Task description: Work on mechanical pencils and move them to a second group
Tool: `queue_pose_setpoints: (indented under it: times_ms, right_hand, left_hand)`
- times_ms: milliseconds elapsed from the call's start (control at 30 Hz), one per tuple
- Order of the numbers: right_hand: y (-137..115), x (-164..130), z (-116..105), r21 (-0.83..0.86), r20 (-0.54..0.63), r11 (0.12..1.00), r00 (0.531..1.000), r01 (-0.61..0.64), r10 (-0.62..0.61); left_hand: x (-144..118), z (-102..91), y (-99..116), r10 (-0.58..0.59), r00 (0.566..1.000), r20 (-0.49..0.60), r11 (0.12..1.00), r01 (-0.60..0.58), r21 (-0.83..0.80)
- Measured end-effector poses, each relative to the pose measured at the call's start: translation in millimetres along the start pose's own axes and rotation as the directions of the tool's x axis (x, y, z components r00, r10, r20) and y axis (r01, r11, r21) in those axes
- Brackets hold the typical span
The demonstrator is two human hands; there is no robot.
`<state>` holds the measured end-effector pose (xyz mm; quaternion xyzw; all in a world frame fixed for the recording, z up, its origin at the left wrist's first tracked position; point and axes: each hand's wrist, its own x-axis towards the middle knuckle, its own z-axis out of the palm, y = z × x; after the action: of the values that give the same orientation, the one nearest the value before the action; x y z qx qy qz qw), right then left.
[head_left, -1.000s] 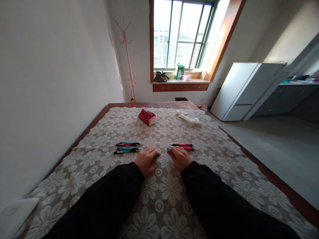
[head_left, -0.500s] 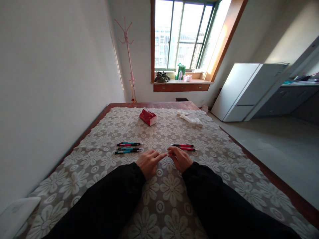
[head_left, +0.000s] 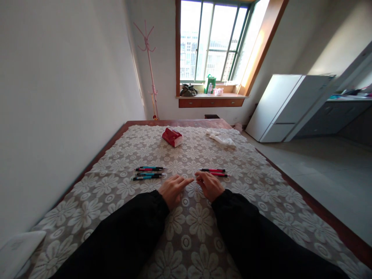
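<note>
My left hand [head_left: 173,190] rests low over the lace tablecloth [head_left: 200,221], index finger stretched toward the right and the other fingers loosely bent. Close beside its fingertip is my right hand [head_left: 210,186], fingers loosely curved with the tips pointing down; I see nothing held in either hand. Several slim pens lie left of my left hand: an upper group [head_left: 151,168] in blue, red and black, and a lower group [head_left: 148,176] in blue and black. Just beyond my right hand are two red-and-black pens [head_left: 213,170], the nearer one partly hidden by the fingers.
A red tissue pack [head_left: 172,137] and a crumpled white plastic bag [head_left: 223,140] lie toward the far end of the table. At the lower left corner sits a white object [head_left: 21,250]. The wall [head_left: 72,77] runs along the left; a fridge [head_left: 279,104] stands beyond on the right.
Both hands keep nearly the same pose and place. The pens, tissue pack and bag have not moved; the view has shifted very slightly.
</note>
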<state>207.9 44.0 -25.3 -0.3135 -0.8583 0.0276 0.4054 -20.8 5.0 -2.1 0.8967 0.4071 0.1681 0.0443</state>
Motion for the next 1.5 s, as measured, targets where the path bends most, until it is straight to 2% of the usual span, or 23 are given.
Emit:
queue_pose_setpoints:
  times_ms: [133, 267, 633, 967, 1100, 1233, 1367, 1433, 1500]
  right_hand:
    - [-1.8, 0.8, -1.4, 0.042, -0.007, 0.999, 1.000, 0.017, -0.017]
    - [-0.8, -0.6, -1.3, 0.007, -0.011, 1.000, 1.000, -0.023, 0.023]
    - [-0.7, -1.0, -0.2, -0.031, -0.003, 0.999, 0.999, -0.033, 0.033]
    - [-1.1, 0.4, -0.7, 0.014, -0.039, 1.000, 0.999, 0.000, 0.001]
    - [-4.6, 1.3, -2.7, 0.018, -0.029, 1.000, 1.000, 0.000, 0.001]
    - [-7.8, 2.5, -9.9, -0.070, -0.016, 0.996, 0.998, -0.059, 0.058]
    - [-5.4, 4.0, -15.7, -0.258, 0.016, 0.938, 0.970, -0.232, 0.244]
    - [-2.7, 3.8, -15.8, -0.336, 0.064, 0.910, 0.957, -0.245, 0.281]
    - [0.1, 2.8, -14.4, -0.368, 0.094, 0.907, 0.962, -0.206, 0.256]
  left_hand:
    - [0.9, -0.1, -1.7, 0.010, 0.999, 0.047, 0.997, -0.013, 0.075]
    - [1.1, -1.6, -1.1, 0.002, 0.998, 0.069, 0.994, -0.010, 0.113]
    - [-0.9, 5.8, -4.5, -0.004, 1.000, -0.030, 1.000, 0.004, -0.009]
    - [-0.1, 7.5, -5.9, 0.035, 0.999, 0.039, 0.994, -0.031, -0.105]
    - [-1.2, 8.7, -7.4, 0.031, 0.999, 0.023, 0.993, -0.028, -0.113]
    - [-1.6, 9.6, -8.8, 0.018, 0.999, -0.032, 0.995, -0.021, -0.102]
    - [-0.8, 9.0, -8.9, -0.030, 0.996, -0.082, 0.996, 0.022, -0.091]
    - [-0.6, 9.2, -8.9, -0.050, 0.995, -0.087, 0.995, 0.043, -0.085]
    - [-0.7, 10.3, -9.4, -0.069, 0.994, -0.087, 0.995, 0.063, -0.078]
